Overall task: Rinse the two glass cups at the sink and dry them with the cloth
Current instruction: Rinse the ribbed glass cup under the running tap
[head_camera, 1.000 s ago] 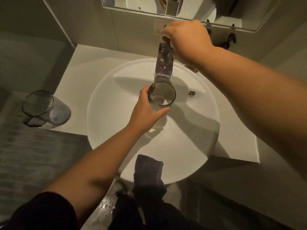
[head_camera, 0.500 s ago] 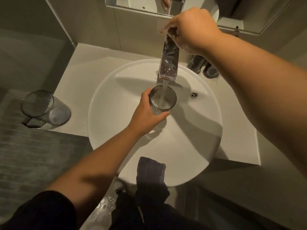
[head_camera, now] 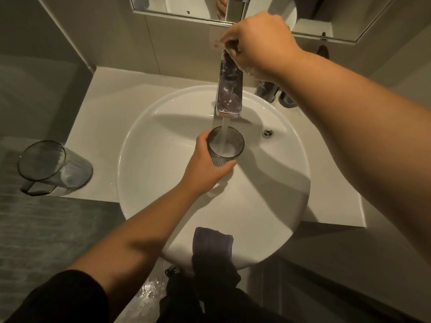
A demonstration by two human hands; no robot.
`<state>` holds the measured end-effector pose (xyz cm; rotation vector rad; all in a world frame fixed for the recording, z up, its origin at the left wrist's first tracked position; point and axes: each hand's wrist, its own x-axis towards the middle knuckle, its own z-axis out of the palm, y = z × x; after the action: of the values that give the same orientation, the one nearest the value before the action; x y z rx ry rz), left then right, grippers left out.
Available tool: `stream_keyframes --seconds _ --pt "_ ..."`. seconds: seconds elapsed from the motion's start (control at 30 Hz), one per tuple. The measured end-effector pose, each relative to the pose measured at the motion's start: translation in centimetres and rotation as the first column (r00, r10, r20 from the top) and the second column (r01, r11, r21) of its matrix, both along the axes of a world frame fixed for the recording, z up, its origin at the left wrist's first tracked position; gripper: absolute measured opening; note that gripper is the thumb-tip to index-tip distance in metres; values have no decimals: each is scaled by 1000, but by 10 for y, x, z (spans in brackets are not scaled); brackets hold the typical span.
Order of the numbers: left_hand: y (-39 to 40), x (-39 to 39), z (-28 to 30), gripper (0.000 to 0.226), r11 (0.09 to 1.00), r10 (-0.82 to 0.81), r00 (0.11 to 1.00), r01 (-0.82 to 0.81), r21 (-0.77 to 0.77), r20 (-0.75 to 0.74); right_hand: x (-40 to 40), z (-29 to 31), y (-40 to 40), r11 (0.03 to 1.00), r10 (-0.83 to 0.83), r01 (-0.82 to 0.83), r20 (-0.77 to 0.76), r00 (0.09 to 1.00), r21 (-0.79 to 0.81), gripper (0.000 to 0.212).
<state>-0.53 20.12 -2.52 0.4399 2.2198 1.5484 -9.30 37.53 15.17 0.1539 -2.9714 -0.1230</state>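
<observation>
Two glass cups: one (head_camera: 225, 145) held, one (head_camera: 54, 169) standing.

A white counter (head_camera: 98, 108) carries the sink (head_camera: 163, 194) and a glass cup (head_camera: 56, 169).

Hidden or cut off: my right hand (head_camera: 258, 46) covers the tap's lever, so my fingers' grip there is unreadable; 2 dark items (head_camera: 275, 94) behind my right forearm, identity unclear; mirror (head_camera: 177, 7) cropped by the top edge; cloth (head_camera: 213, 247) lower end lost in dark clothing.
</observation>
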Motion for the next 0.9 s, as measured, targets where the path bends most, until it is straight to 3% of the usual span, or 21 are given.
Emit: stream_keyframes --seconds 0.2,0.3,0.37,0.47,0.57,0.7,0.8,0.9 --pt "6 -1 0 74 997 34 985 -44 57 168 4 1 -1 997 -9 10 11 1000 -78 31" --pt "6 -10 3 59 981 83 947 -133 144 311 15 -4 3 942 0 22 66 998 -334 41" --pt "5 -13 4 59 963 89 921 -176 202 380 34 -12 8 852 -7 23 32 999 -523 55" --pt "2 -16 0 55 941 85 899 -215 262 431 71 -49 14 681 -218 60 -124 968 -730 52" --pt "1 -16 -3 63 929 79 878 -236 283 472 105 -96 8 413 -364 253 97 927 -875 44" --pt "1 -17 2 64 916 73 852 -262 303 518 133 -138 -8 220 -157 452 426 891 -864 50" --pt "-2 -20 6 60 910 33 839 -250 330 544 134 -143 -16 34 -52 520 518 854 -854 56" --pt "-6 -22 12 37 894 -21 828 -235 381 560 131 -143 -23 -96 25 532 533 846 -841 47"
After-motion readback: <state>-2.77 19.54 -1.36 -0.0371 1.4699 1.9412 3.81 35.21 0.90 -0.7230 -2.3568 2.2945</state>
